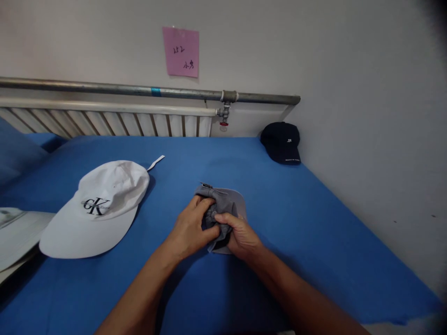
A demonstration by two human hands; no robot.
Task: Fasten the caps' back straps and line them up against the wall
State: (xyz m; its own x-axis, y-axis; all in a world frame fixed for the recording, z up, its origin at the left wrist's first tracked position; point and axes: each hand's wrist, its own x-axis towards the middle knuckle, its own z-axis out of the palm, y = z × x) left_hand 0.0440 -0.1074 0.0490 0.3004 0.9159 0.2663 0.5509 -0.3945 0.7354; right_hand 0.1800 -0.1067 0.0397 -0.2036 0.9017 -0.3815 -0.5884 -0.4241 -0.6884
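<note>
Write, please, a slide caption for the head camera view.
Left hand and right hand grip a gray cap over a blue sheet, a lettered white cap lying to the left.

Bare left hand, bare right hand, slim bare forearms, slender fingers

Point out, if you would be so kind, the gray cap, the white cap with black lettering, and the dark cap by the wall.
Gray cap (226,202): head view, on its crumpled crown.
White cap (97,206): head view, on its lettered front.
Dark cap (279,140): head view, on its crown.
</note>
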